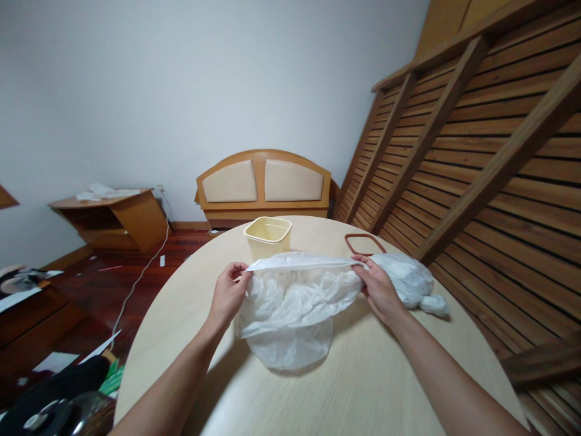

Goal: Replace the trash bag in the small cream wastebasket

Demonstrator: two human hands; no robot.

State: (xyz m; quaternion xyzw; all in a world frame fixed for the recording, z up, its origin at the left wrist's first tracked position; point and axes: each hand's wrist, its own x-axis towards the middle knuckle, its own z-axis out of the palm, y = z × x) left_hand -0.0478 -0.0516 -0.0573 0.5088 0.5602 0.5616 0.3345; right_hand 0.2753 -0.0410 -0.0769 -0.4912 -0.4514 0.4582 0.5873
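Observation:
A thin white plastic bag [295, 303] is stretched between my two hands over the round table [363, 375], its lower part hanging toward the tabletop. My left hand [230, 290] pinches the bag's upper left corner between thumb and fingers. At the upper right corner, my right hand [379, 284] grips the same edge. Just behind the bag stands a pale yellow square bin [269, 233], its mouth facing up and its lower part hidden by the bag. A knotted white plastic bag [403, 278] lies to the right, beside my right hand.
A brown rectangular ring [348, 242] lies at the table's back right. Beyond the table are a wooden headboard [261, 181] and a low cabinet [140, 221]. Wooden slats [454, 163] lean on the right. A cable and papers lie on the floor at left.

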